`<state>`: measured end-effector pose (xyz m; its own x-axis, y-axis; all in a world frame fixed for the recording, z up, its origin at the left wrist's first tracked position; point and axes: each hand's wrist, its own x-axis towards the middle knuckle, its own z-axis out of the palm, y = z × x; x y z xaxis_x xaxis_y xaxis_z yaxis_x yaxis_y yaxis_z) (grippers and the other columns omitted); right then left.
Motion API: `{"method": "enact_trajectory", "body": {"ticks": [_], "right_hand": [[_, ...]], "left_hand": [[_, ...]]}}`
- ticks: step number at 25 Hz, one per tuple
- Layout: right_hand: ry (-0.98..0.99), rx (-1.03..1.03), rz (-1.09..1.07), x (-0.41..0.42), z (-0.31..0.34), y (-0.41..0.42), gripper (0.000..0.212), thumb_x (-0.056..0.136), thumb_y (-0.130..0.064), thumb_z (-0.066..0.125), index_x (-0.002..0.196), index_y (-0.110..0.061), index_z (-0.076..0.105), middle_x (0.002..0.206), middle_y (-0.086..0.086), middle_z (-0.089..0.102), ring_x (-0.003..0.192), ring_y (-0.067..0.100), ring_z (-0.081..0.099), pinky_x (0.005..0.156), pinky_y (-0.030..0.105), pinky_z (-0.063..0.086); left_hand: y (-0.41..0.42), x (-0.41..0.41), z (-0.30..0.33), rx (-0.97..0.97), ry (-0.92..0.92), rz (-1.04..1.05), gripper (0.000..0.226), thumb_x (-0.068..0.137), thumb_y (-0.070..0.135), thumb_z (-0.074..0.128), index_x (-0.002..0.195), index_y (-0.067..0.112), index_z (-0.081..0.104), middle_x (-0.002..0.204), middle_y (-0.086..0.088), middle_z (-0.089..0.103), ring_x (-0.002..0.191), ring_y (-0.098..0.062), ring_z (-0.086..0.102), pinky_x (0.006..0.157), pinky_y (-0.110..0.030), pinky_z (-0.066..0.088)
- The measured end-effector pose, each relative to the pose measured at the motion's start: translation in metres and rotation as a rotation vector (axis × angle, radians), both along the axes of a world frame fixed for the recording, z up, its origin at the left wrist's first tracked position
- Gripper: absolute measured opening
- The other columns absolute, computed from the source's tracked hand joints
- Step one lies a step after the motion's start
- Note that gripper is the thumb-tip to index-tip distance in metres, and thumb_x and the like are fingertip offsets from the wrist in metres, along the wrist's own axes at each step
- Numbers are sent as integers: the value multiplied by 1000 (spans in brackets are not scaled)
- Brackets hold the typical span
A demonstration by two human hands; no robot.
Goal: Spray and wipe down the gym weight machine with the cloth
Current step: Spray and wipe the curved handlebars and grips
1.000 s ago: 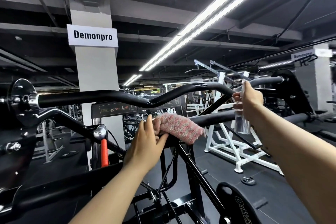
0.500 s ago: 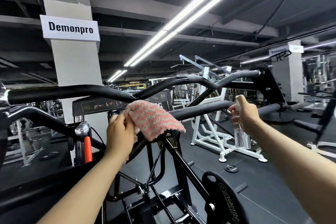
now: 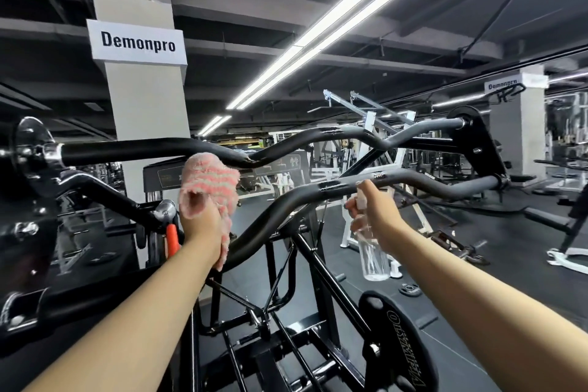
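White pillar (image 3: 149, 105) bearing a "Demonpro" sign (image 3: 138, 44), long ceiling light strips (image 3: 343, 13), white-framed machine (image 3: 375, 124) behind, weight plate (image 3: 409, 289) flat on dark floor (image 3: 496, 270)

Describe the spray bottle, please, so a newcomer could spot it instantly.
Find the black wavy handlebar nearest the camera. Just below its middle, the right hand grips the spray bottle, which hangs down. It is the only clear, see-through thing here.

So in front of me are two bent bars, the upper bar (image 3: 197, 149) behind the lower bar (image 3: 321, 194). My left hand (image 3: 202, 221) holds the cloth (image 3: 208, 183) between them, left of my right hand (image 3: 377, 216) with the spray bottle (image 3: 374, 259) just below the lower one. Pillar (image 3: 144, 99) sits behind on the left.
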<state>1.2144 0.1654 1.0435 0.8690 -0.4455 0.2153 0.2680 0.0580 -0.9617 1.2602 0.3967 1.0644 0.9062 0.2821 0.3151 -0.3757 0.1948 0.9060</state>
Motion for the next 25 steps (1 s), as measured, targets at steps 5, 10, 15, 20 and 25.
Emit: {"method": "enact_trajectory", "body": {"ticks": [5, 10, 15, 20, 25], "right_hand": [[-36, -143, 272, -15, 8, 36, 57, 89, -58, 46, 97, -4, 63, 54, -3, 50, 44, 13, 45, 52, 24, 37], [8, -198, 571, -26, 12, 70, 36, 79, -30, 65, 101, -3, 54, 74, 4, 64, 53, 14, 55, 45, 23, 46], [3, -249, 217, -25, 8, 51, 29, 76, -10, 73, 99, -4, 56, 79, 9, 68, 55, 17, 58, 51, 26, 50], [29, -384, 203, -23, 9, 11, 33, 77, -22, 74, 97, -2, 56, 58, 4, 67, 46, 16, 55, 39, 24, 45], [102, -390, 139, -10, 11, -10, 29, 88, -23, 64, 99, 3, 58, 65, 6, 69, 48, 13, 62, 44, 21, 47]], "left_hand": [[10, -10, 10, 540, -261, 176, 12, 89, 14, 60, 100, 13, 62, 88, -6, 63, 72, -21, 59, 54, -26, 40], [-12, -22, 23, 990, -475, 338, 21, 92, 25, 53, 106, 19, 67, 104, -3, 54, 95, -22, 53, 72, -29, 43], [5, -19, 35, 1137, -545, 28, 36, 74, 19, 77, 106, 21, 61, 96, 6, 48, 84, -9, 49, 64, -7, 35], [36, -9, 40, 1490, -420, -10, 26, 82, 9, 62, 90, 21, 40, 84, 5, 47, 76, -16, 47, 56, -19, 35], [40, -8, 48, 1558, -289, -149, 16, 89, 11, 53, 82, 24, 46, 83, 3, 51, 85, -21, 50, 73, -32, 38]]}}
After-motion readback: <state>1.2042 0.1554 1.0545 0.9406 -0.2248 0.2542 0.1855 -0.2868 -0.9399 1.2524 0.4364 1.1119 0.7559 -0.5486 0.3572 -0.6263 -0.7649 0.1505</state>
